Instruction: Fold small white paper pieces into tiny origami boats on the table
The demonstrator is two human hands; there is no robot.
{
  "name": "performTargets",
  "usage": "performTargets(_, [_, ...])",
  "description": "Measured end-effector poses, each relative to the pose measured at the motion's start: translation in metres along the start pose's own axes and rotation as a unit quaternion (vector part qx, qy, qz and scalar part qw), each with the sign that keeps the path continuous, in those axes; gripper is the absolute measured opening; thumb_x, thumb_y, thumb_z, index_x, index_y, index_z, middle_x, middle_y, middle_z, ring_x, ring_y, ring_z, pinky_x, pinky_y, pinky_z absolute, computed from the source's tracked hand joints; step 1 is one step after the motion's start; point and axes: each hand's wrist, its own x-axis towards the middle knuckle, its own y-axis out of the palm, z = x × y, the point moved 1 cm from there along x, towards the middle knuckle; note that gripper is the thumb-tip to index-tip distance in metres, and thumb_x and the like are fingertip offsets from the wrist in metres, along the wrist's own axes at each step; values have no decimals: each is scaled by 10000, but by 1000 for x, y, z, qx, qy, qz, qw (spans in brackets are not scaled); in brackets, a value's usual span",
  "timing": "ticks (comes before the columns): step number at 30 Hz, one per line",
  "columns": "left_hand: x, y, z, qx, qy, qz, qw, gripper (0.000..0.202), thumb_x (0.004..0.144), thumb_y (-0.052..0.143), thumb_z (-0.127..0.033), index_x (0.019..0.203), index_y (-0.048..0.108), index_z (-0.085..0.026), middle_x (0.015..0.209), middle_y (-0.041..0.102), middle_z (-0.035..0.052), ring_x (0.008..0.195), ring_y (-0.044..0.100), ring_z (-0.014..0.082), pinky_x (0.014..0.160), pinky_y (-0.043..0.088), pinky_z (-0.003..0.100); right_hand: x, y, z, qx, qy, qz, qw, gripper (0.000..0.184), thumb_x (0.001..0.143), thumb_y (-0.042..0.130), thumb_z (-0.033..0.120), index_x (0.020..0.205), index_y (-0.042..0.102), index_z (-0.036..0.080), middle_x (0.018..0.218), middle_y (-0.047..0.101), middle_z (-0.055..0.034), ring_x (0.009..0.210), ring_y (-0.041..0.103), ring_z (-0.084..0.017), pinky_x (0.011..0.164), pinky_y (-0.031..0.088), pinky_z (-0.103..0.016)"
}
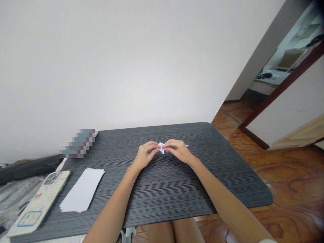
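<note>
A small piece of folded white paper (161, 147) is pinched between both hands over the middle of the dark table. My left hand (146, 154) grips its left side between thumb and fingers. From the other side, my right hand (179, 150) holds it the same way. A thin white tip shows past the right hand's knuckles; most of the paper's right part is hidden behind that hand. The fingertips of the two hands are almost touching.
On the left of the dark table (162, 199) lies a stack of white paper sheets (82, 190). Beside it is a phone in a patterned case (39, 204). A blurred book-like object (79, 143) lies at the back left, against the white wall (152, 67).
</note>
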Motion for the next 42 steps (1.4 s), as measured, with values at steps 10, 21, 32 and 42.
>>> performTargets(10, [-2,14,3,-106,-125,-29,986,319,772,493,-316,1048,506,-155,767,549,34,603,534,105,437,471,188,4,18,-2,234,202,-17,951,234,732,525,380,761,506,148,464,463,54,381,360,-53,371,249,-179])
performTargets(21, [0,16,1,-197,-185,-6,963,248,723,557,-302,878,571,-107,697,616,41,599,596,133,633,511,291,2,21,-8,271,255,20,928,250,735,509,403,717,472,157,394,335,101,343,244,-33,370,140,-174])
performTargets(32, [0,21,14,-239,-249,-28,938,218,637,638,-238,762,506,-116,663,543,-2,570,569,99,518,487,216,2,24,-10,116,186,-38,975,181,721,530,321,657,501,154,545,493,26,449,427,-75,429,334,-202])
performTargets(42, [0,19,13,-258,-253,-47,931,254,657,628,-266,825,525,-105,722,578,17,486,575,90,467,495,215,1,20,0,135,159,1,978,234,795,456,332,763,581,136,547,519,9,446,459,-81,453,377,-213])
